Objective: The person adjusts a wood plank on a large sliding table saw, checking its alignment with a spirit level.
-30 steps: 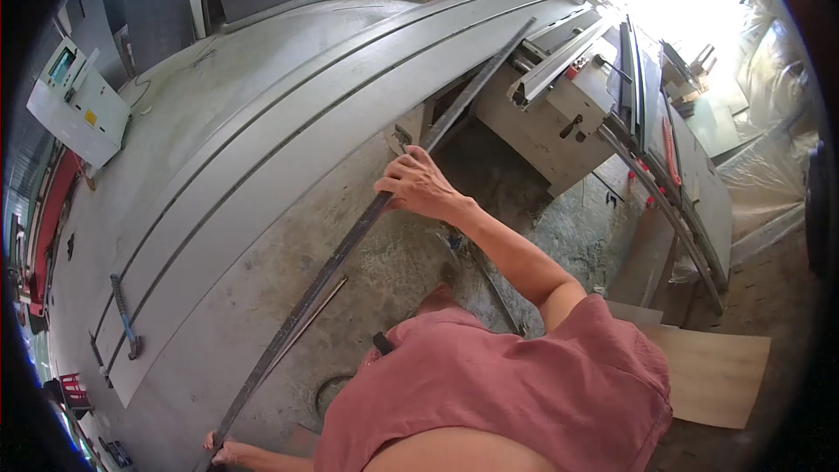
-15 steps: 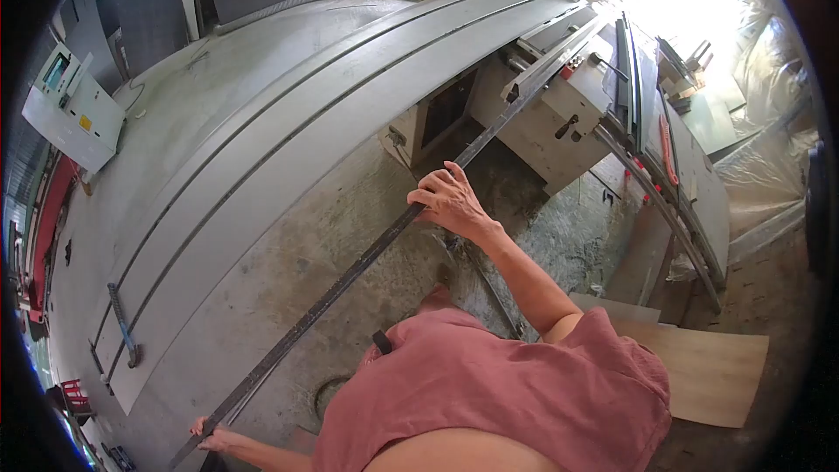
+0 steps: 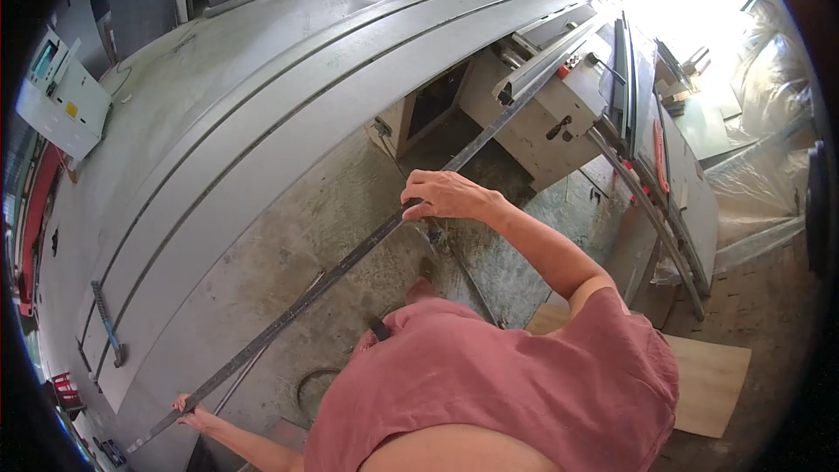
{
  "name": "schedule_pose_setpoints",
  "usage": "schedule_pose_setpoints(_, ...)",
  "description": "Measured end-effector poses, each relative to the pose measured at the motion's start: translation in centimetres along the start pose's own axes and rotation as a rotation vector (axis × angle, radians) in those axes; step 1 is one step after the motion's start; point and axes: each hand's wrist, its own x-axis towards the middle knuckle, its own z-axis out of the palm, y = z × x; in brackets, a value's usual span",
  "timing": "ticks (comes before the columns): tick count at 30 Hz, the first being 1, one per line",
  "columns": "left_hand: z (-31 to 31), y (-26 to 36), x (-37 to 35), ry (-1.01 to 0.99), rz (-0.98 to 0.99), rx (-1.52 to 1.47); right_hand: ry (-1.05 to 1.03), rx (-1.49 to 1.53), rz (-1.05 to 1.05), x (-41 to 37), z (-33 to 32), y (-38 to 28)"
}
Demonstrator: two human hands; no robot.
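Note:
A long, dark metal bar (image 3: 341,267) runs diagonally from the lower left up toward the machine at the upper right. My right hand (image 3: 444,195) wraps over it near its middle, fingers closed on the far edge. Low on the left, my left hand (image 3: 194,414) grips the same bar close to its near end. The upper part of the bar passes beside a pale metal rail (image 3: 551,57) on the machine. A grey grooved panel-like table (image 3: 288,135) stretches along the far side of the bar. Some of my left fingers are hidden behind the bar.
A blue-handled tool (image 3: 109,323) lies on the grooved table's near end. At the right stand a machine cabinet (image 3: 524,127) and leaning metal profiles (image 3: 651,201). A wooden board (image 3: 708,380) is on the floor. A control console (image 3: 65,96) stands at the far left.
Both hands and the bar have shifted slightly left in view. The lower end of the bar has risen a little, and my right hand's wrist has turned flatter over it.

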Motion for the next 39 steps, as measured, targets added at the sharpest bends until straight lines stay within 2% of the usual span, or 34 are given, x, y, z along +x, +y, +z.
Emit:
schedule_pose_setpoints(2, -0.4, -0.9, -0.3, 0.022, -0.043, -0.036, -0.025, -0.008, -0.017, 0.0, -0.4, 0.6)
schedule_pose_setpoints(4, -1.0, -1.3, -0.2, -0.062, -0.103, -0.059, -0.024, -0.006, -0.044, 0.0, -0.4, 1.6)
schedule_pose_setpoints(8, -0.4, -4.8, -0.9, -0.025, -0.100, -0.052, -0.017, 0.007, -0.043, 0.3, -1.4, 3.4)
schedule_pose_setpoints(10, -0.1, -7.0, -0.8, 0.050, -0.056, 0.056, -0.004, 0.011, -0.011, 0.1, -2.1, 4.6)
schedule_pose_setpoints(11, 0.2, -7.8, -0.6, 0.054, -0.104, 0.086, 0.005, -0.007, -0.008, 0.0, -2.6, 4.9)
schedule_pose_setpoints(15, 0.4, -11.5, 0.3, 0.023, -0.073, 0.050, 0.040, -0.029, 0.031, -0.5, -4.1, 7.4)
schedule_pose_setpoints(17, 0.9, -13.2, 0.6, -0.025, -0.282, 0.003, 0.077, -0.013, 0.063, -1.1, -5.0, 9.1)
schedule_pose_setpoints(22, 1.9, -18.8, -1.1, -0.068, -0.194, -0.008, 0.135, -0.049, 0.115, -2.4, -7.2, 13.1)
schedule_pose_setpoints(24, 2.1, -20.4, -1.7, -0.085, -0.194, 0.023, 0.217, -0.184, -0.057, -2.5, -7.8, 15.7)
schedule_pose_setpoints(28, 2.4, -25.0, -4.1, -0.081, -0.221, 0.010, 0.258, -0.257, -0.067, -3.1, -9.7, 18.8)
schedule_pose_setpoints(31, 1.5, -27.4, -4.2, -0.089, -0.225, 0.062, 0.192, -0.269, -0.014, -3.8, -11.3, 21.2)
schedule_pose_setpoints(33, 1.8, -30.9, -6.7, -0.131, -0.241, 0.016, 0.143, -0.288, 0.077, -4.1, -12.7, 22.6)
schedule_pose_setpoints(39, 3.5, -39.7, -10.8, -0.155, -0.238, 0.163, 0.159, -0.332, 0.241, -4.8, -15.5, 27.7)
